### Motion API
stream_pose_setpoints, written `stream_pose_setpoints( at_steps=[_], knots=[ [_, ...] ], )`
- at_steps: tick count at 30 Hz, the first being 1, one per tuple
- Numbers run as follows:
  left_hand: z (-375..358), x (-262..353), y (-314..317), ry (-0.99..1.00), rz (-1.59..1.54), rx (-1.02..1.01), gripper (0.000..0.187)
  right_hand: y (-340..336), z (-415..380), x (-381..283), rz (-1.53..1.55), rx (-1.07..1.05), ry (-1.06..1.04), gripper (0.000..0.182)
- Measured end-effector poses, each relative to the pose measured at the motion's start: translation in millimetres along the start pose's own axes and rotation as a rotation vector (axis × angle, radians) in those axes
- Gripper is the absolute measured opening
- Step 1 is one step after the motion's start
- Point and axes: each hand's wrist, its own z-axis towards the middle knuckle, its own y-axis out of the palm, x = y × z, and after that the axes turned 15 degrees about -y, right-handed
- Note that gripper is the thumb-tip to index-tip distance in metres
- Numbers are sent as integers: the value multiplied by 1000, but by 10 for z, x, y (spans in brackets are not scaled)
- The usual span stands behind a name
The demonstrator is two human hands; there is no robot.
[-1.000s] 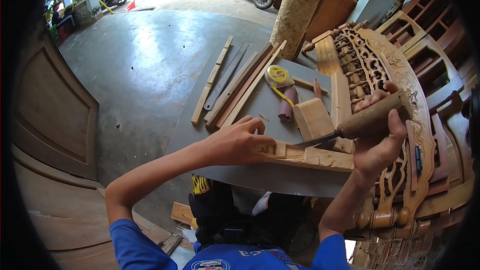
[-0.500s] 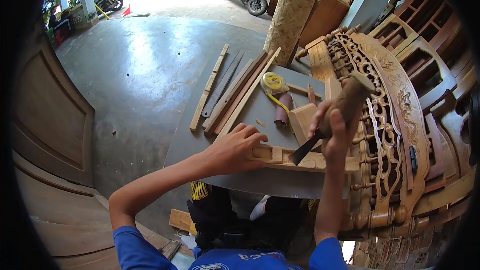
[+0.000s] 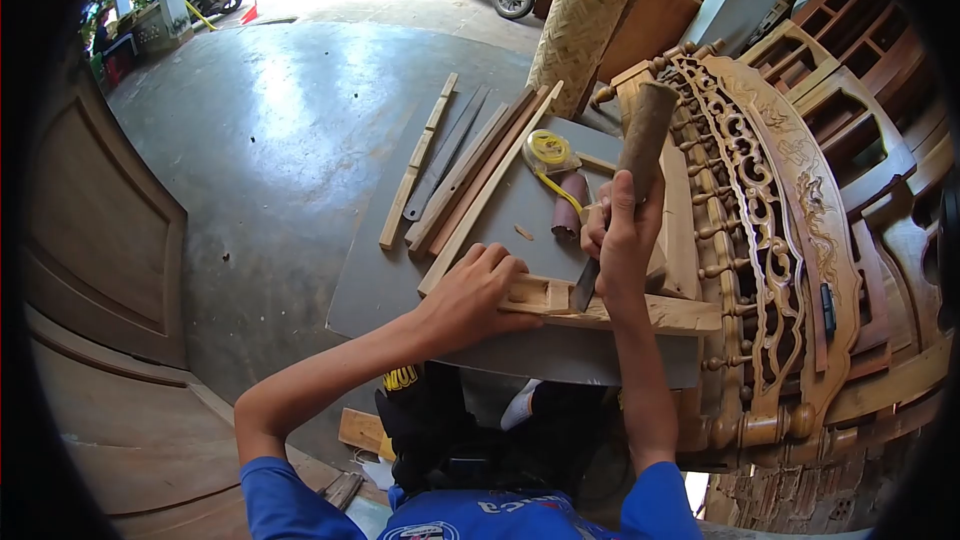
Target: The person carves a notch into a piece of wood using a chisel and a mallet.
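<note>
My right hand point(image 3: 628, 240) is wrapped round a chisel point(image 3: 648, 125) with a thick wooden handle that rises up and to the right. The dark blade points down, its tip at the notched part of a pale wooden bar point(image 3: 660, 313). This bar lies across the near edge of the grey table point(image 3: 385, 290). My left hand point(image 3: 472, 295) grips the bar's left end, fingers over the top. Beyond the hands are a tape measure point(image 3: 549, 151) with its yellow tape partly out and a rolled piece of sandpaper point(image 3: 570, 202).
Several wooden strips point(image 3: 480, 175) and a metal saw blade point(image 3: 440, 165) lie on the table's left side. A carved wooden panel point(image 3: 800, 210) stands close on the right. Behind the table is a woven roll point(image 3: 580, 30). Wooden door panels point(image 3: 100, 230) are at the left.
My right hand has moved left and the chisel has turned more upright, its tip shifting left along the bar. My left hand still holds the bar's left end.
</note>
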Motion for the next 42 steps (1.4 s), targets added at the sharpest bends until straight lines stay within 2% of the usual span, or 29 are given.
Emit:
stream_pose_setpoints(
  at_steps=[5,11,14,17,22,28,31,37,42],
  knots=[
    [-19,-16,17,-20,-102,11,52,59,-40,-49,-75,88,-177,36],
    [-21,-12,12,-40,-141,7,51,259,-132,-82,-138,119,-275,41],
    [-26,-35,35,-30,-161,21,50,241,-172,-44,-111,70,-280,57],
    [-23,-53,52,-33,-170,19,50,267,-206,-26,-143,78,-300,58],
    [-28,-41,39,-56,-169,9,50,204,-197,87,-318,-18,-455,61],
    [-29,-33,22,-71,-166,-4,51,239,-252,-53,-186,20,-254,62],
    [-30,-39,24,-68,-173,-1,52,259,-249,26,-227,0,-345,63],
    [-29,-50,46,-49,-195,27,50,279,-274,131,-531,-71,-522,61],
    [-13,-57,29,-61,-209,0,49,355,-273,99,-587,-281,-629,61]
  ],
)
